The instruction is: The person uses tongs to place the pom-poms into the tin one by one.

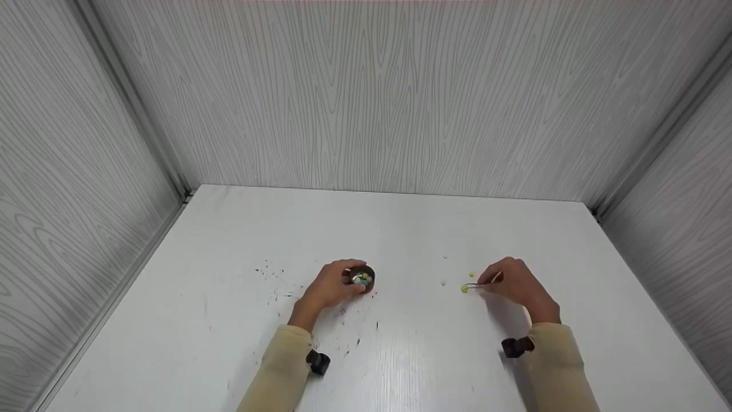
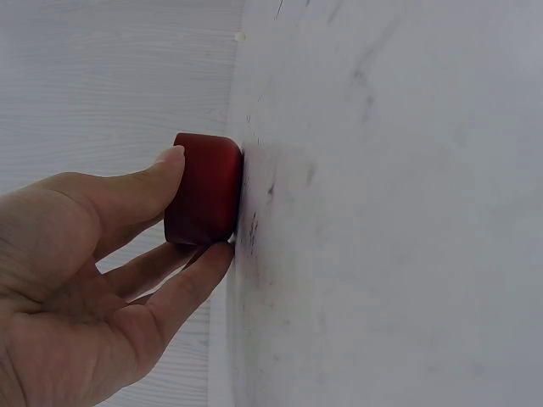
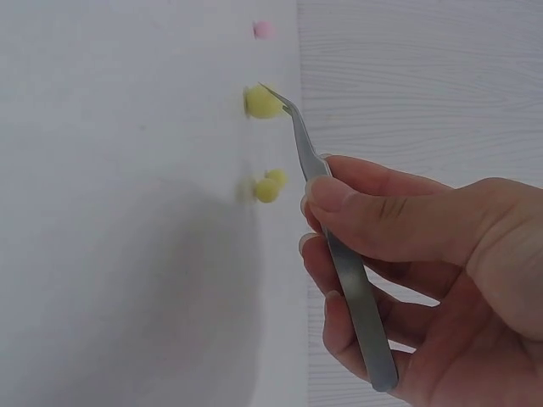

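Observation:
My left hand (image 1: 334, 284) holds a small dark red bowl (image 1: 361, 278) on the white table (image 1: 400, 229). In the left wrist view the thumb (image 2: 161, 170) and a finger grip the wall of the bowl (image 2: 204, 191). Several coloured beads lie inside it. My right hand (image 1: 514, 283) pinches metal tweezers (image 3: 339, 254). Their tips touch a yellow-green bead (image 3: 261, 102) lying on the table; whether they clamp it I cannot tell. A second yellow-green bead (image 3: 267, 188) lies closer to the hand.
A pink bead (image 3: 263, 30) lies beyond the tweezer tips, and a pale bead (image 1: 443, 282) sits between the hands. Black specks (image 1: 274, 274) dot the table left of the bowl. Grey wood-grain walls (image 1: 366, 114) close the table on three sides.

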Tool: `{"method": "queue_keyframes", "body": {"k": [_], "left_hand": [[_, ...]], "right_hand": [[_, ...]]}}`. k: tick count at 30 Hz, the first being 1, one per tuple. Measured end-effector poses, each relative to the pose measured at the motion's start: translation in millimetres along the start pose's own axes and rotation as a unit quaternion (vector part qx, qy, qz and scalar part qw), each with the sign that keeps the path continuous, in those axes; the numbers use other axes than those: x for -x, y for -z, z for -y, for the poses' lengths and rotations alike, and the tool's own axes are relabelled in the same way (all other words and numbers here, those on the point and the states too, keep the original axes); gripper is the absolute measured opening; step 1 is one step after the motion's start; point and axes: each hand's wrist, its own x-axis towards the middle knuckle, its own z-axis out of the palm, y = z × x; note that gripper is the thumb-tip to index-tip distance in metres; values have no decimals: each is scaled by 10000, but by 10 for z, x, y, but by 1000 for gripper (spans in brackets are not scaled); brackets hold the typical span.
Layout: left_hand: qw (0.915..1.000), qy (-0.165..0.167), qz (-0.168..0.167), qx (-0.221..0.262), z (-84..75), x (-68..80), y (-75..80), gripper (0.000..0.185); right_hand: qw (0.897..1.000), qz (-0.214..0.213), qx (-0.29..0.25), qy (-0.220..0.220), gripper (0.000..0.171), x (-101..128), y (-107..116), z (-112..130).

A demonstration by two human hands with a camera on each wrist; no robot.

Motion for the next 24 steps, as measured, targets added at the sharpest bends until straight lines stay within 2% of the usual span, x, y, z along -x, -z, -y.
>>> {"method": "queue_keyframes", "body": {"k": [12, 24], "left_hand": [[10000, -11, 23, -2, 6, 20, 4, 50], [10000, -18, 12, -48, 4, 9, 7, 49]], "right_hand": [[9999, -44, 17, 111, 16, 3, 10, -6], [9995, -82, 96, 275, 15, 1, 31, 95]]}}
